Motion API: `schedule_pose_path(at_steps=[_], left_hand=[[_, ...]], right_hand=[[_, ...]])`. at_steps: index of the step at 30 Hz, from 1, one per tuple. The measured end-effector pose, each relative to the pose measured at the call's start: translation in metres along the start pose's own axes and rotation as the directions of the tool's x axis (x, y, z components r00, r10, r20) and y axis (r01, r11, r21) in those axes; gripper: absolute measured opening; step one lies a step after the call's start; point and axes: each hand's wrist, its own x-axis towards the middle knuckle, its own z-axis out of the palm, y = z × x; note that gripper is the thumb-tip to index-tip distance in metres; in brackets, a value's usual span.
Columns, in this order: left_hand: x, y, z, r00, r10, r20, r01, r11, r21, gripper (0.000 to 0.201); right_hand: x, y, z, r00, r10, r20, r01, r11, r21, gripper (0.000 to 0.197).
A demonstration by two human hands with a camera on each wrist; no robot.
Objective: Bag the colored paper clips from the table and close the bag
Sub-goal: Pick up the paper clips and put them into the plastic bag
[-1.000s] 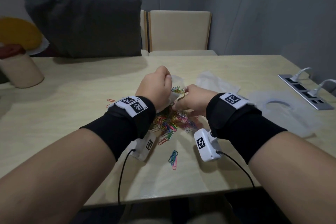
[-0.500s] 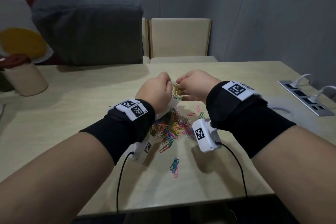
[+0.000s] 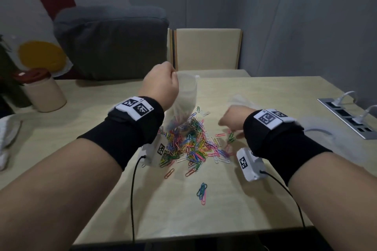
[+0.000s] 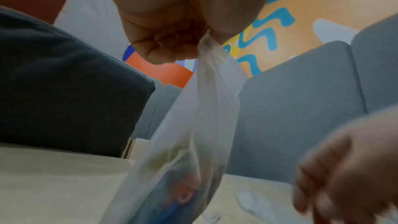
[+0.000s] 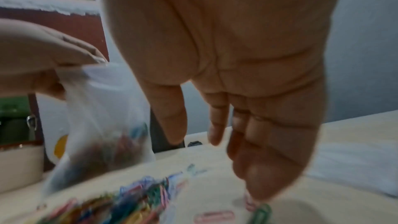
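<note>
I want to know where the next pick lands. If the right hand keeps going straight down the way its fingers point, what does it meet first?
Probably the loose clips: the right hand's fingers point down at a green paper clip and a pink one on the table. Depth is blurry.

Dim, flat indoor light; soft shadows under wrists. Wide-angle bending at edges. Wrist views heavily motion-blurred.
</note>
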Motion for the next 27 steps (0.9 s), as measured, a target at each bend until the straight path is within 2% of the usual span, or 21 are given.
schedule_pose_path(at_steps=[3,5,7,9,13,16,19,20,23,27], left_hand=[[0.004,-0.006,-0.008,0.998,-0.051,-0.041,0.051,0.999,0.009,0.023],[0.006,-0.01,-0.014,0.996,-0.076,-0.053,0.078,0.996,0.035,0.024],[0.008,-0.013,-0.02,0.993,-0.102,-0.062,0.106,0.992,0.061,0.024],[0.008,-0.016,-0.026,0.988,-0.138,-0.066,0.144,0.985,0.1,0.024],[0.004,-0.025,-0.033,0.987,-0.162,-0.017,0.161,0.954,0.254,0.023],[-0.006,-0.031,-0.031,0.991,-0.128,0.039,0.104,0.921,0.375,0.019],[-0.02,-0.037,-0.024,0.995,-0.066,0.073,0.025,0.89,0.455,0.01],[-0.025,-0.039,-0.021,0.996,-0.045,0.081,0.001,0.881,0.472,0.009],[-0.042,-0.043,-0.01,0.993,0.014,0.113,-0.067,0.872,0.484,0.011],[-0.054,-0.041,0.002,0.988,0.033,0.153,-0.094,0.908,0.408,0.015]], right_hand=[[-0.005,0.007,0.009,0.992,0.083,0.099,-0.059,0.973,-0.222,0.039],[-0.004,0.01,0.017,0.977,0.091,0.195,-0.023,0.946,-0.323,0.032],[0.001,0.011,0.023,0.976,0.064,0.21,-0.003,0.961,-0.277,0.02],[0.005,0.008,0.03,0.986,0.016,0.167,0.032,0.959,-0.28,0.026],[0.01,-0.007,0.042,0.99,-0.007,0.138,0.039,0.973,-0.229,0.052],[0.011,-0.019,0.05,0.99,-0.034,0.135,0.08,0.933,-0.351,0.07],[0.012,-0.029,0.064,0.991,-0.045,0.126,0.098,0.885,-0.456,0.1],[0.013,-0.031,0.068,0.992,-0.056,0.114,0.103,0.88,-0.463,0.102],[0.013,-0.034,0.074,0.992,-0.09,0.088,0.12,0.887,-0.446,0.089],[0.012,-0.035,0.069,0.984,-0.15,0.094,0.177,0.853,-0.49,0.058]])
